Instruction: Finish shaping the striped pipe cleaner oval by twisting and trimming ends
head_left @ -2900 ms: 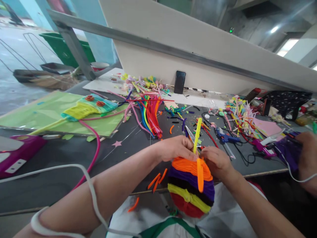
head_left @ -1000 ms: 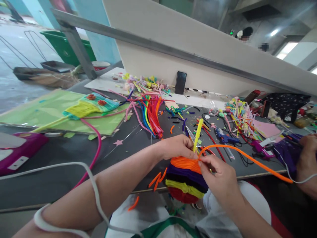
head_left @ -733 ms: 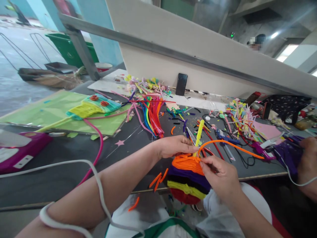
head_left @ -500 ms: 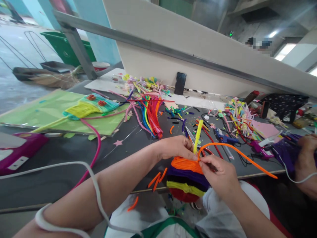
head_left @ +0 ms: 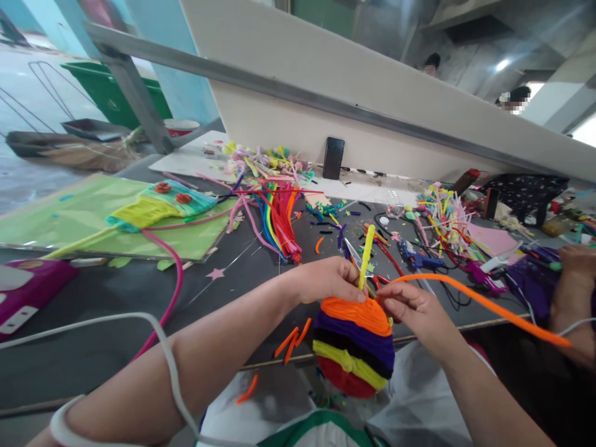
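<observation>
Left hand [head_left: 330, 279] grips one five-banded disc [head_left: 354, 349] by its top at one yellow stem [head_left: 367, 256], over the lap at the table [head_left: 249, 268] edge, right hand [head_left: 414, 307] pinching one orange strip [head_left: 488, 302], three orange offcuts [head_left: 291, 346] lying nearby.

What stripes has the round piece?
The head view shows the round piece striped orange, purple, black, yellow and red.

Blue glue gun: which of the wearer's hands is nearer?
Right. The right hand is on the near side of the blue glue gun; the left hand is farther, to its left.
</observation>
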`<state>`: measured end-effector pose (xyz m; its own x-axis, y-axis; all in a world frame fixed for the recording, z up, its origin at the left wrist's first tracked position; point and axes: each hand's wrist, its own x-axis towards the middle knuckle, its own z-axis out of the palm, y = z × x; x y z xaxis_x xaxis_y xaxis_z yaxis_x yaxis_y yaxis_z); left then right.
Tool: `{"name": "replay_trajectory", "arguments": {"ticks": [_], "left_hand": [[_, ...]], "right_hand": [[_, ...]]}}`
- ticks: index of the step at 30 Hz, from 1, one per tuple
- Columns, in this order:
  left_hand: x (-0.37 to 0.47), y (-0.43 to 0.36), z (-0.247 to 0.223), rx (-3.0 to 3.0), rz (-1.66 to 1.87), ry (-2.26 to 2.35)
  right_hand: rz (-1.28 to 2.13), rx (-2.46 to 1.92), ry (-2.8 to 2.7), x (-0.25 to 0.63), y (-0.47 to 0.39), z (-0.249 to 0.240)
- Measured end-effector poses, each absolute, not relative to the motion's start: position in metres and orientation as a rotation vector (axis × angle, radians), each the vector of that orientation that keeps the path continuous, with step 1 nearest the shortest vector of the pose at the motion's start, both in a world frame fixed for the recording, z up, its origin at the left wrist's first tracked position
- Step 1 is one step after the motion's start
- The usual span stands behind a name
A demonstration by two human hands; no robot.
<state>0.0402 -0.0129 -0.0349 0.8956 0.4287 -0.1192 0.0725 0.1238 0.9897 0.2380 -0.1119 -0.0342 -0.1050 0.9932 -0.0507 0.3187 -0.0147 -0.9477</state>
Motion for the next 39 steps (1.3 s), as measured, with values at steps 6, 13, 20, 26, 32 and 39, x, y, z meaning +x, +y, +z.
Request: {"name": "replay_trajectory", "arguments": {"ticks": [6,13,20,26,32,39], "left_hand": [[0.044,-0.016,-0.034,1.398,0.252,0.42],[0.047,-0.02,-0.036,1.401,0.239,0.372],[0.047,-0.022,-0.033,1.447,0.236,0.394],[0.048,-0.022,-0.034,1.428,0.227,0.378],[0.048,-0.022,-0.034,1.467,0.223,0.395],[0.048,-0.022,-0.036,1.518,0.224,0.408]], "right_hand": [[1.119,-1.47,-1.501,0.236,-0.111,-0.045],[0.719,-1.606,-1.61,0.232,-0.113,-0.051],[0.469,-1.6,-1.712,0.225,-0.11,-0.047],[0.422,-1.649,-1.758,0.226,-0.108,-0.052],[0.398,-1.65,-1.794,0.226,-0.105,-0.053],[0.328,-1.651,-1.872,0.223,-0.104,-0.051]]}}
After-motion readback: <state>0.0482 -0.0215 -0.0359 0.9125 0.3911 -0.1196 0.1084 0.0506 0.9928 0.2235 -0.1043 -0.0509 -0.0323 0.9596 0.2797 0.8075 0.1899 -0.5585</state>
